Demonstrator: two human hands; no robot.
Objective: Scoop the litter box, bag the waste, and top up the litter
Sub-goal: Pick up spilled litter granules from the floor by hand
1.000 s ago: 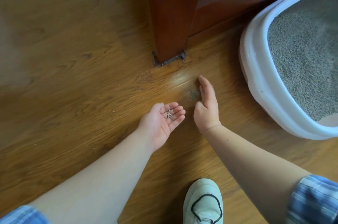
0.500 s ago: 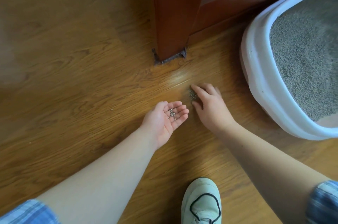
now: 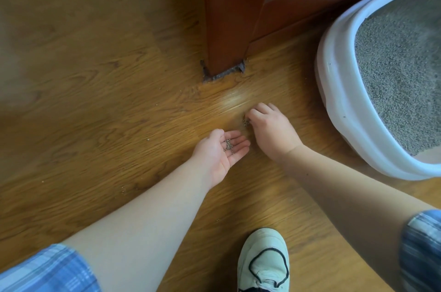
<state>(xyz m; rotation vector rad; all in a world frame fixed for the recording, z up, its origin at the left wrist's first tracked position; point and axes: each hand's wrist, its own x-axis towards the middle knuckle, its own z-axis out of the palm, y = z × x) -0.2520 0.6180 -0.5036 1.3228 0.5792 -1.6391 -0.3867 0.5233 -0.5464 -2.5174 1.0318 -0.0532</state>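
A white litter box (image 3: 334, 91) filled with grey litter (image 3: 401, 65) stands on the wooden floor at the right. My left hand (image 3: 220, 155) lies palm up near the floor, cupping a small heap of grey litter grains (image 3: 229, 145). Just right of it, my right hand (image 3: 269, 129) is knuckles up with its fingers curled, pinching a few spilled litter grains (image 3: 246, 122) at the fingertips on the floor.
A dark red wooden cabinet corner (image 3: 226, 29) meets the floor just beyond my hands. Stray litter grains (image 3: 148, 139) dot the floorboards at the left. My pale green shoe (image 3: 262, 260) sits at the bottom middle.
My right hand turned from a flat sweeping edge to a curled pinch over the spilled grains and drew them slightly closer. The left palm stayed cupped in place.
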